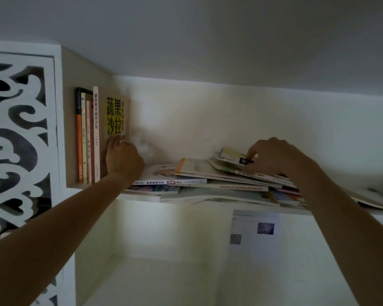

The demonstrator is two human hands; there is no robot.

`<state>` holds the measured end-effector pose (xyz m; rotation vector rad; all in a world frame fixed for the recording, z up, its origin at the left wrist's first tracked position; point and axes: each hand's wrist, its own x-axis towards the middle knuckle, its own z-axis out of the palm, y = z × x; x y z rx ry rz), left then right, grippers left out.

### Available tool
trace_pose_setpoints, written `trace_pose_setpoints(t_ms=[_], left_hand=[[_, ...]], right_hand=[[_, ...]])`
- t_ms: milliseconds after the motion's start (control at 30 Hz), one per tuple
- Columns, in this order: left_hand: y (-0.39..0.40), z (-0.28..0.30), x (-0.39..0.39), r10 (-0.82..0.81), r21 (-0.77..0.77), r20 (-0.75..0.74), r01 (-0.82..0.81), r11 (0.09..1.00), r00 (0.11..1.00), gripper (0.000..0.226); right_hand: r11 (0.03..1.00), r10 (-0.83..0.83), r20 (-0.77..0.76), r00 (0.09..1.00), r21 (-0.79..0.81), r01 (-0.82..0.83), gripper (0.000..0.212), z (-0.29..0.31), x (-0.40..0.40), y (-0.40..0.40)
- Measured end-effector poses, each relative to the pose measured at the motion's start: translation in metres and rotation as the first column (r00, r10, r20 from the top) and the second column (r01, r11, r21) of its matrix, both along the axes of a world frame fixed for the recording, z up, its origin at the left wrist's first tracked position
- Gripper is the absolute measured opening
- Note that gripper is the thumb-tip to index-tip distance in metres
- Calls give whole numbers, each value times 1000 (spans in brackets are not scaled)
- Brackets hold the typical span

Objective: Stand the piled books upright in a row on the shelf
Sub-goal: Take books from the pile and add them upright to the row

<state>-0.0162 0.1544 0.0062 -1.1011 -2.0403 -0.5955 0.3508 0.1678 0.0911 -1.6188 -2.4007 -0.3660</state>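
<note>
At the left end of the shelf (139, 197), a few upright books (89, 138) stand in a row, and the left hand (123, 159) presses flat against the cover of the rightmost one, fingers straight. To the right lies the pile of books (219, 182), flat and untidy. The right hand (274, 156) pinches a small booklet (231, 156) on top of it.

At the shelf's (139, 197) left end, 4 books (87, 138) stand upright. The left hand (122, 157) presses flat against the rightmost cover. To the right lies a pile (219, 182) of flat books. The right hand (272, 155) pinches the top booklet (231, 156) on the pile.
</note>
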Motion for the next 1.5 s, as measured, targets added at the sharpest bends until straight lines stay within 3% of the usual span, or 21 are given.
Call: trace_pose_setpoints(t_ms=[133,233,333,400,500,633,733,867,1000,1100,1167,1200,1267,1333,1400,1500], left_hand=[[0,2,-3,-60,64,21,58,996,998,30],[-2,5,1,-108,132,58,99,986,993,23],[-3,7,3,-124,174,94,106,979,988,24],[-4,7,4,-137,190,108,115,975,985,26],[-7,8,3,-220,278,129,177,944,967,31],[-13,13,1,-413,443,126,322,837,902,25],[-17,16,-4,-472,426,137,378,822,871,44],[-18,14,-11,-508,331,122,448,830,852,42],[-15,13,-15,-539,298,124,487,821,833,53],[-18,14,-25,-761,494,271,593,636,590,57],[-21,11,-32,-838,601,342,587,542,425,61],[-24,9,-31,-851,615,355,589,525,388,63],[-28,8,-25,-852,604,372,600,524,369,66],[-31,11,-14,-846,604,349,593,532,404,62],[-29,11,-8,-833,634,304,554,539,462,56],[-25,4,-7,-858,700,241,532,477,453,31]], right_hand=[[960,64,-78,995,278,-40,33,-7,3,7],[881,226,-259,939,466,-83,31,-22,5,20],[951,277,-319,906,226,-212,42,-29,4,24],[973,207,-155,966,133,-187,43,-25,-2,22],[915,172,-1,985,370,-160,31,-17,-17,24],[815,260,-143,955,563,-138,34,-16,-43,30],[774,441,-236,866,589,-233,32,-17,-83,23],[746,519,-224,825,589,-310,29,-25,-152,7],[732,593,-336,732,602,-317,29,-24,-216,-11],[724,658,-394,641,563,-398,26,-17,-253,-22],[720,692,-346,634,400,-567,29,-11,-263,-20],[714,698,-333,634,267,-647,37,-7,-260,-17],[744,648,-286,706,39,-667,67,-1,-241,-12],[852,511,-110,853,-64,-519,85,2,-218,-6],[923,382,7,924,-61,-380,70,-3,-201,-1],[908,414,-178,893,158,-389,38,-8,-192,4]])
